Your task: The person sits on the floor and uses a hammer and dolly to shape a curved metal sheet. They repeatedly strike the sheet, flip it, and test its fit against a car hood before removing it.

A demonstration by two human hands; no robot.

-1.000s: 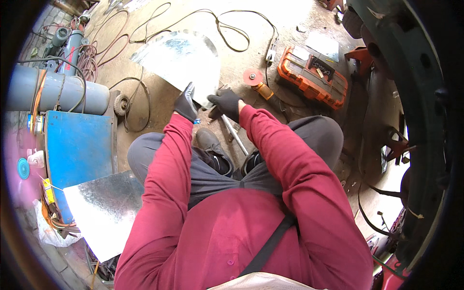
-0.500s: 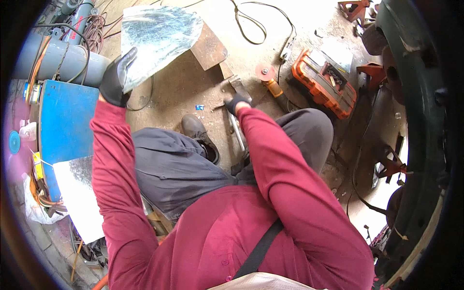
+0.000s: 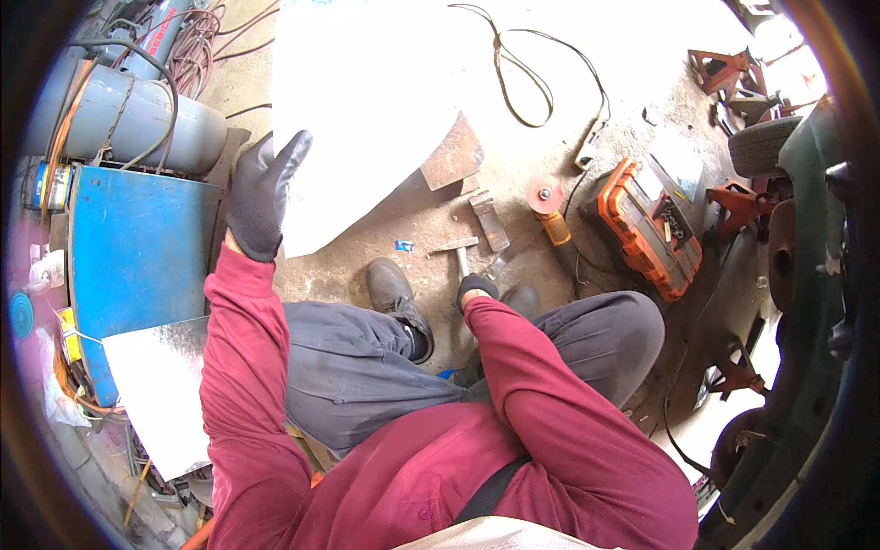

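My left hand [image 3: 261, 197], in a dark glove, grips the near left edge of a shiny metal sheet [image 3: 362, 119], thumb along its surface. The sheet is tilted and glares white, with its far edge cut off by the picture's top. My right hand [image 3: 477, 288], also gloved, is closed round the handle of a hammer [image 3: 455, 245], held low between my knees with its head pointing away from me. Just beyond the hammer, a flat steel bar [image 3: 489, 221] lies on the floor. A rusty steel plate [image 3: 456, 154] shows partly from under the sheet.
An angle grinder [image 3: 555, 225] with a reddish disc lies right of the bar, beside an orange toolbox [image 3: 642, 234]. Red jack stands [image 3: 724, 71] stand farther right. At left are a blue metal box [image 3: 137, 266], a grey tank [image 3: 174, 124] and another metal sheet [image 3: 160, 394]. A cable [image 3: 527, 87] loops across the floor.
My right hand has shifted from near the hammer's head to its handle, and the hammer has turned head-outward. The steel bar now lies apart from my hand. The held sheet has tilted and looks larger.
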